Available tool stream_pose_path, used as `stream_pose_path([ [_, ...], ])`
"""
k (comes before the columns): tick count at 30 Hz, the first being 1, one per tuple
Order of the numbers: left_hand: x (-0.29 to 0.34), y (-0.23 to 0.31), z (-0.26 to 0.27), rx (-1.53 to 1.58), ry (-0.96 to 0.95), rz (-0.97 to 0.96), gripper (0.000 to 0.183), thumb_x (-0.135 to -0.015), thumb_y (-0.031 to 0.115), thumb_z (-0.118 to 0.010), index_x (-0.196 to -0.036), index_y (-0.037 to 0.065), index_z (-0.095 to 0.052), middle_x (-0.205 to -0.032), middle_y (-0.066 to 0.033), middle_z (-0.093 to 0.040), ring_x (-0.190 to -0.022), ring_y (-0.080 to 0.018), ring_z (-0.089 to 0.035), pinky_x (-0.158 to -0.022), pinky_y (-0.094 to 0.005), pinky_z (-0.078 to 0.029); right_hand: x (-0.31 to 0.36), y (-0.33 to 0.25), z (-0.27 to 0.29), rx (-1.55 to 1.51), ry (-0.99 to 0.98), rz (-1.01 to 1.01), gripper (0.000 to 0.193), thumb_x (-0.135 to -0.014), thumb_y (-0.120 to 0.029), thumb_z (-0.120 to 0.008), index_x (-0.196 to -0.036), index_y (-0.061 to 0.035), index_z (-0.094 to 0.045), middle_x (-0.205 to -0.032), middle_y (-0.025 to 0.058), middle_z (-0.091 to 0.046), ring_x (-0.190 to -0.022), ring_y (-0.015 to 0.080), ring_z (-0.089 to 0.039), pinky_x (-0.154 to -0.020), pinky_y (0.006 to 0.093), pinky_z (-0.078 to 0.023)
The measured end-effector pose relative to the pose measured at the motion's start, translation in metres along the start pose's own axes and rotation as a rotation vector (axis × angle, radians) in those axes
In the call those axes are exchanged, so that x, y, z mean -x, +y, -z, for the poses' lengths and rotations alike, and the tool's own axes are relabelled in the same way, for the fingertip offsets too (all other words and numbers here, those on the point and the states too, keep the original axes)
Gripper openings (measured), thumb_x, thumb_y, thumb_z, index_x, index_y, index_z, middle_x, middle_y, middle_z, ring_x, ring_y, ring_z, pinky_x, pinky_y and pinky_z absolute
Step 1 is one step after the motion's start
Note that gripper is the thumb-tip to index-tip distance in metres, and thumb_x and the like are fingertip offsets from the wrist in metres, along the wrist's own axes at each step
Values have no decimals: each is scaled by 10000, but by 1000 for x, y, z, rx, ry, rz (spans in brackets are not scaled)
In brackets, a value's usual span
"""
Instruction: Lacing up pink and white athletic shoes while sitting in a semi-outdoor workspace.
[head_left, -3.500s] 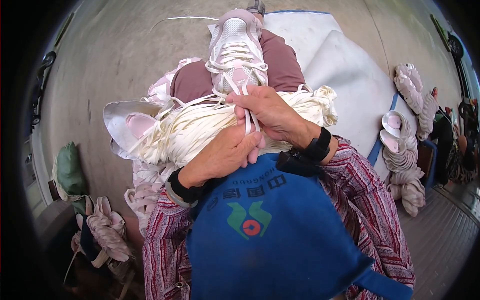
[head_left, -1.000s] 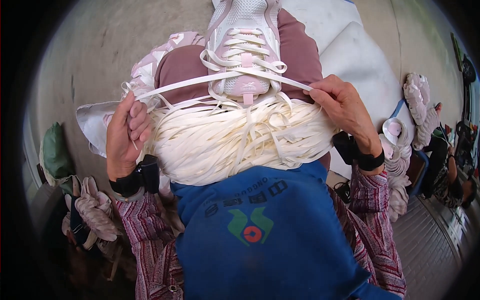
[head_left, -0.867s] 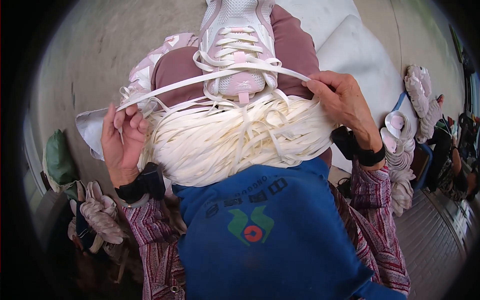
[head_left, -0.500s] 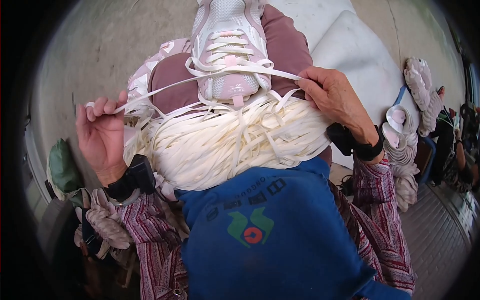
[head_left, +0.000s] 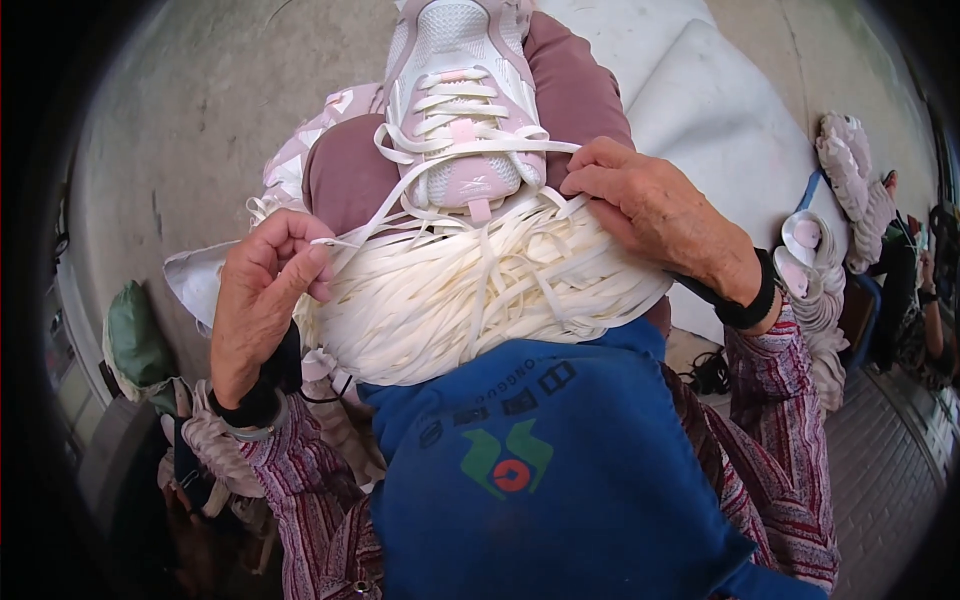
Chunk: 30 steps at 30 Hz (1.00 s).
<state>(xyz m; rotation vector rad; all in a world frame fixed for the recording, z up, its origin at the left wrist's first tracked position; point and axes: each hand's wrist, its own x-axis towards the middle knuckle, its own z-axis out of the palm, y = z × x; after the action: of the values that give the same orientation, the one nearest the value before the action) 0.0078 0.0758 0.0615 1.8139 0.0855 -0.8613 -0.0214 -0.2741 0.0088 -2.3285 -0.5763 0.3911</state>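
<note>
A white and pink sneaker (head_left: 461, 120) rests between my knees with its tongue end toward me. An off-white shoelace (head_left: 465, 148) is threaded through its eyelets, and its two ends run out to either side. My left hand (head_left: 268, 290) pinches one end of the lace between thumb and fingers, left of the shoe. On the other side my right hand (head_left: 660, 205) grips the lace close to the shoe's collar. Below the sneaker, a thick bundle of loose off-white laces (head_left: 440, 300) lies across my lap, on the edge of a blue apron (head_left: 540, 540).
Whitish sheeting (head_left: 720, 120) covers the ground at the upper right. Bundled laces (head_left: 855, 170) and a pale round disc (head_left: 800, 235) stand at the right. A green bag (head_left: 138, 335) is at the far left. Another person's arm (head_left: 932, 310) shows at the right rim.
My left hand has come in toward the shoe, turning over and letting its lace end slacken. My right hand has shifted slightly inward, closer to the shoe.
</note>
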Motion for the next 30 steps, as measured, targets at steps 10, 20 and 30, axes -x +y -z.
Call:
stream_pose_path([
  [10,6,6,-6,33,135,-45,185,-943,208,-559,-962,24,-557,-760,32,-538,-644,-26,-458,-598,-179,-391,-12,-9,20,-217,151,-280,175,-848,-86,-591,-1001,-4,-619,-775,172,-623,-702,319,-617,-668,352,-491],
  [20,-19,-5,-33,5,149,19,190,-975,194,-499,-1068,30,-525,-714,52,-456,-624,-32,-397,-586,-185,-360,-20,-2,6,-232,-7,-37,168,-818,-127,-585,-894,19,-620,-675,206,-619,-645,370,-616,-618,435,-484],
  [30,-29,-3,-39,-93,137,14,182,-935,120,-552,-1080,10,-552,-698,44,-464,-661,-35,-420,-588,-188,-354,-49,-1,-5,-55,45,-81,371,-775,-263,-716,-955,25,-565,-653,194,-594,-660,369,-614,-590,421,-468],
])
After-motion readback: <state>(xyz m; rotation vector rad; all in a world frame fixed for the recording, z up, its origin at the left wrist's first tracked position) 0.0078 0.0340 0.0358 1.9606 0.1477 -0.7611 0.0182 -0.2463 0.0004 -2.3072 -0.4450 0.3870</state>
